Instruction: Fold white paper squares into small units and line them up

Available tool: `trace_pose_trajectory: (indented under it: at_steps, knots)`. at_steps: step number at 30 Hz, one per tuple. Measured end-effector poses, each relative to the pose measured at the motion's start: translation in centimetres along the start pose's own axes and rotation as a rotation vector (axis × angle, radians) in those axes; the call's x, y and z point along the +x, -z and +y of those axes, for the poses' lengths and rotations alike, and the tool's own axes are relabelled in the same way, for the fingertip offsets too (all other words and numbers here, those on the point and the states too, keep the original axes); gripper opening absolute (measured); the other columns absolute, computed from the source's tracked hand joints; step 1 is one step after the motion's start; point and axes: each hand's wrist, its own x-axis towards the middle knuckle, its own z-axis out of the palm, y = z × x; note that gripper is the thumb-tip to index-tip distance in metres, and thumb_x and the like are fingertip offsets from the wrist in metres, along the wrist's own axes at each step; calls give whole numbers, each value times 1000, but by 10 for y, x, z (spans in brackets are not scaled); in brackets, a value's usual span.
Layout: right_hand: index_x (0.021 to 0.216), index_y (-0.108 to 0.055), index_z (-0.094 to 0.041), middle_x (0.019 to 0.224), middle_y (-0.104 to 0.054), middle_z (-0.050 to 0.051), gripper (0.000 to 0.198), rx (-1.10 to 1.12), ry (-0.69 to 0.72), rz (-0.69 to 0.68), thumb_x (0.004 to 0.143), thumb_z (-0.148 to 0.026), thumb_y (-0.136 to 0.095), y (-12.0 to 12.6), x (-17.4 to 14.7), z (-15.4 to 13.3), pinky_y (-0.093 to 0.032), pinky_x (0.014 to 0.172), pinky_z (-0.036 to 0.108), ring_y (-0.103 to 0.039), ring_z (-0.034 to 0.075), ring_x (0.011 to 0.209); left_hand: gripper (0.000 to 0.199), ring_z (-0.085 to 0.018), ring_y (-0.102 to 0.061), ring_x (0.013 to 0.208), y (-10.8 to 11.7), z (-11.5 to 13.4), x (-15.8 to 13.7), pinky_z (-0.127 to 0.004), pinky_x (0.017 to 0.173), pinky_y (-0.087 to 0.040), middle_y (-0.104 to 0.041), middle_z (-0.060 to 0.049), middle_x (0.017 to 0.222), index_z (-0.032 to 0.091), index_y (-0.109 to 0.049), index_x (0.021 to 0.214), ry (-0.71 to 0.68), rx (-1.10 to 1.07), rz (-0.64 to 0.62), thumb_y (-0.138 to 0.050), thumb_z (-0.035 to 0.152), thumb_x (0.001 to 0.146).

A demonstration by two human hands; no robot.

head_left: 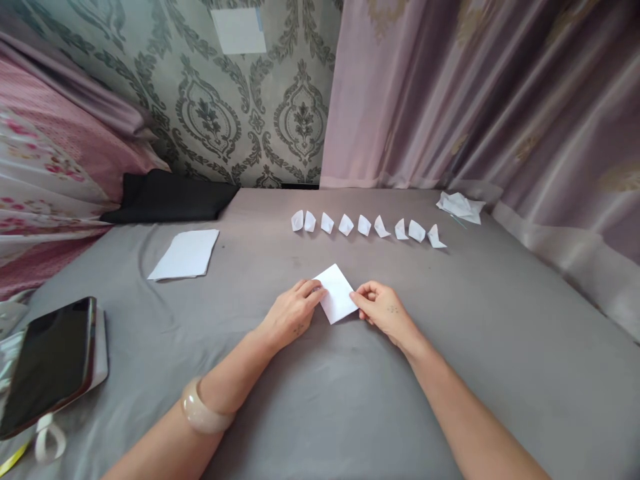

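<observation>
A small white square of paper (pixel 337 293) lies between my hands, turned so that one corner points away from me. My left hand (pixel 296 308) holds its left corner, with the fingers over the paper. At the right corner, my right hand (pixel 384 309) pinches the paper between thumb and curled fingers. Beyond the square stands a row of several small folded white paper pieces (pixel 346 225). To the left rests a stack of white paper sheets (pixel 185 255).
The grey cloth surface (pixel 320 413) spreads under everything. Crumpled white paper (pixel 461 207) lies at the back right. A black folded cloth (pixel 175 195) sits at the back left. At the near left is a dark tablet-like device (pixel 50 360). Curtains (pixel 425 87) border the right side.
</observation>
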Motion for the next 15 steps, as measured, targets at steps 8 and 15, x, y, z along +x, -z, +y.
trace_pose_trajectory:
  at_steps: [8,15]
  knots:
    - [89,-52,-19,65,-62,-2,24,340,-68,52,75,-33,-64,-16,-3,4,-55,57,24,-67,13,60,36,-23,-49,123,-2,1,6,-39,101,-46,-58,-10,128,19,-52,126,-61,-7,60,-34,14,95]
    - [91,-59,-19,71,-62,1,26,-135,101,23,79,-43,-60,-14,-8,2,-53,56,31,-63,16,58,41,-21,-48,128,-4,-2,4,-38,103,-45,-56,-11,133,16,-54,126,11,-43,-55,-34,9,91]
